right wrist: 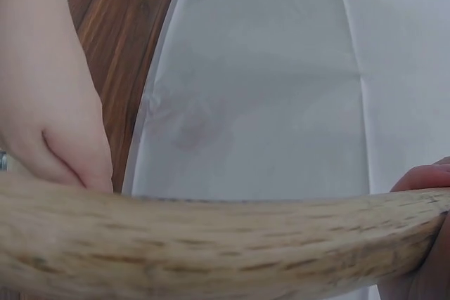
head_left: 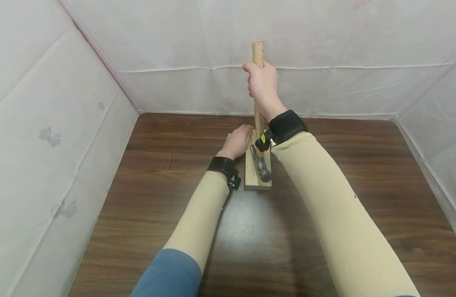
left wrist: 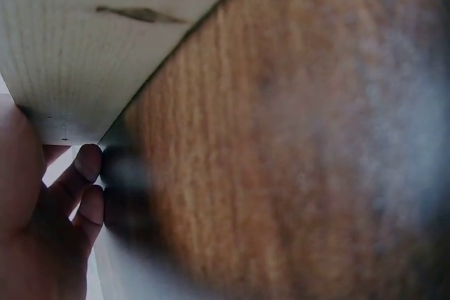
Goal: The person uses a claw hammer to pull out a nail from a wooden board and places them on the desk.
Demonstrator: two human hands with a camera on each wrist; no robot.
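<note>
My right hand [head_left: 263, 84] grips the wooden handle [head_left: 257, 51] of a hammer near its top end, and the handle stands almost upright. The metal hammer head [head_left: 263, 170] is down on a pale wood block [head_left: 251, 180] that lies on the dark table [head_left: 168, 198]. My left hand [head_left: 238, 141] holds the block's far left edge, fingers curled at its corner. In the left wrist view the fingers [left wrist: 83, 186] sit beside the block [left wrist: 91, 40]. The right wrist view shows the handle [right wrist: 211, 244] crossing the frame, with a fingertip [right wrist: 422, 180] wrapped over it.
A small nail [head_left: 169, 162] lies loose on the table to the left of the block. White sheeting [head_left: 324, 82] walls in the table at the back and on both sides. Bare tabletop [head_left: 380, 173] stretches to the right.
</note>
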